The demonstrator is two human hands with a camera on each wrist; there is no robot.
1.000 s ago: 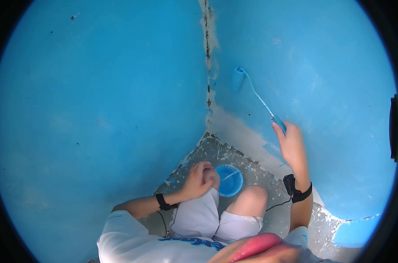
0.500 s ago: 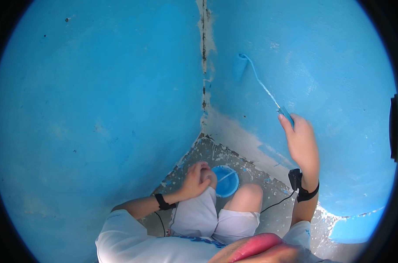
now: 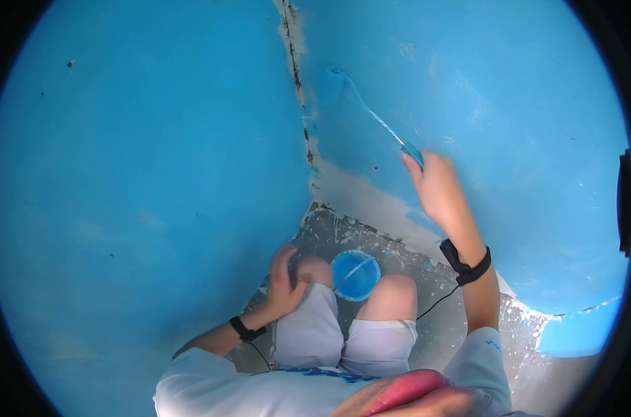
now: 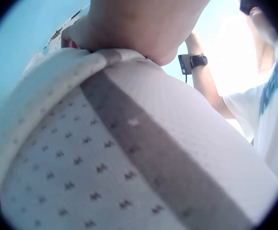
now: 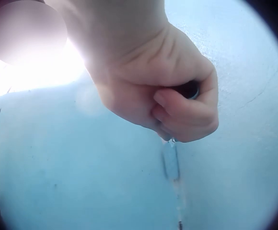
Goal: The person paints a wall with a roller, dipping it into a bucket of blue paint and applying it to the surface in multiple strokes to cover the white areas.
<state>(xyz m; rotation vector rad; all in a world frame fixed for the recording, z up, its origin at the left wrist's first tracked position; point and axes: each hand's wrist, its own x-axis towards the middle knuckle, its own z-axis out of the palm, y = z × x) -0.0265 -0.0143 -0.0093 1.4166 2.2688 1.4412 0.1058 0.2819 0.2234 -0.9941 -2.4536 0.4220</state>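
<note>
In the head view the right hand (image 3: 440, 190) grips the blue handle (image 3: 412, 153) of a paint roller, whose blue roller head (image 3: 335, 80) lies against the right-hand blue wall, close to the corner. The right wrist view shows that hand (image 5: 163, 86) with fingers curled round the handle, and the roller head (image 5: 170, 160) beyond it. The left hand (image 3: 283, 285) rests at the side of the bent left knee (image 3: 313, 270), fingers relaxed and holding nothing. Between the knees stands a round tub of blue paint (image 3: 355, 275), a pale stick-like strip lying across it.
Blue walls (image 3: 155, 174) meet at a cracked, whitish corner seam (image 3: 305, 125). A pale strip (image 3: 364, 198) runs low along the right wall. Paint specks cover the grey floor (image 3: 437, 347). A black cable (image 3: 438, 304) hangs from the right wrist strap (image 3: 471, 267).
The right hand and roller have moved up and left in the head view, closer to the corner. The left hand has slid from the top of the knee to its outer side. The view has shifted.
</note>
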